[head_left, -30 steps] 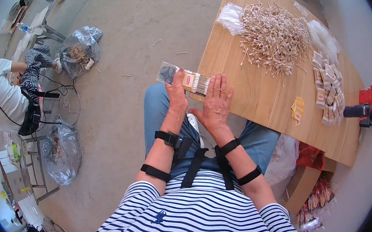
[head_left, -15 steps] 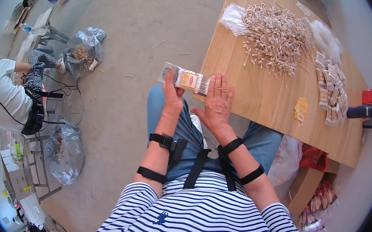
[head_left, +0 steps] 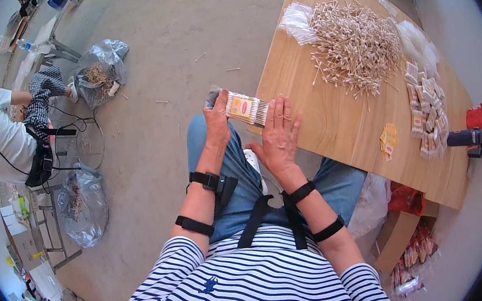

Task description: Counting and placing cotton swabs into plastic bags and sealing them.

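My left hand (head_left: 218,120) is closed round a clear packet of cotton swabs (head_left: 244,107), held above my knees by the table's near corner. A yellow label card lies over the row of swabs. Loose clear plastic bunches at the packet's left end, partly behind my left thumb. Against the swabs' right end rests my right hand (head_left: 279,134), its fingers stretched flat and its thumb apart. The undersides of the packet and the left fingers are hidden.
On the wooden table (head_left: 332,116) are a heap of loose swabs (head_left: 354,45), clear bags (head_left: 298,23), filled packets (head_left: 427,108) and yellow cards (head_left: 389,141). A red and blue device (head_left: 478,120) stands at its right edge. Leftward, a person (head_left: 7,129) sits near plastic sacks (head_left: 82,205).
The view has shifted slightly. My left hand has slid along the packet toward the label, and the clear plastic at its left end looks more bunched. My right hand stays at the swabs' end.
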### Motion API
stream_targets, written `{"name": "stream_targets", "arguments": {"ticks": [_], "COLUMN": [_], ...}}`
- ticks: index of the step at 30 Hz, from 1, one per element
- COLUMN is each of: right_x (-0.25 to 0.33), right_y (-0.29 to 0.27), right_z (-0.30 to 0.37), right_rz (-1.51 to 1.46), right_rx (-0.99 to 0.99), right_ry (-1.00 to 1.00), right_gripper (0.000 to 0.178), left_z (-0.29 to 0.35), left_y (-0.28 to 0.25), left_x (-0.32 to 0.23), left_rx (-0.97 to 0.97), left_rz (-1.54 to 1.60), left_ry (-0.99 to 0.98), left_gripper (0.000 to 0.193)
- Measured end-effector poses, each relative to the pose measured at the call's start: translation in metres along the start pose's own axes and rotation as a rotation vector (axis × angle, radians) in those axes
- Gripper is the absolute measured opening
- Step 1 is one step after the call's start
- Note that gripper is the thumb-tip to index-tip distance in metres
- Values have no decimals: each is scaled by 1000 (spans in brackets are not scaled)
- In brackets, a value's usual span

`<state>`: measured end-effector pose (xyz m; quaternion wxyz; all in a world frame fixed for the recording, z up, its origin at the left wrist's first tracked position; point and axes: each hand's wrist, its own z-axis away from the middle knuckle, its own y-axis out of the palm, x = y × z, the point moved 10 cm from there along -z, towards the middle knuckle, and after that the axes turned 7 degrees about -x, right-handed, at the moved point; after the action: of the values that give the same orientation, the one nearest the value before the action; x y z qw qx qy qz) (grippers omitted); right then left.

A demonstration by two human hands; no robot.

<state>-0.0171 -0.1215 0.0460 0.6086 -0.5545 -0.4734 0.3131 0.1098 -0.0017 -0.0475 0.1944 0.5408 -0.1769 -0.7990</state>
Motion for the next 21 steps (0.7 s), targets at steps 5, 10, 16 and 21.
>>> {"name": "stream_targets", "arguments": {"ticks": [5,10,16,21], "right_x": [6,19,7,9], "right_y": [3,5,-1,3], "right_z": [-3,-9,0,5], "right_rz": [3,-46,-75,53], "right_rx": [28,-1,-21,10], "right_ry": [-3,-48,-16,10], "right_gripper": [126,130,129,124], "left_z": [-1,2,2,2], "left_y": [-3,1,-5,-2], "left_x": [3,2,1,3], "left_rx": [-34,-50,-73,-45], "left_rz": [-10,-31,-45,-43], "left_ry": [0,-10,-17,-17], "left_gripper": [13,12,12,12]}}
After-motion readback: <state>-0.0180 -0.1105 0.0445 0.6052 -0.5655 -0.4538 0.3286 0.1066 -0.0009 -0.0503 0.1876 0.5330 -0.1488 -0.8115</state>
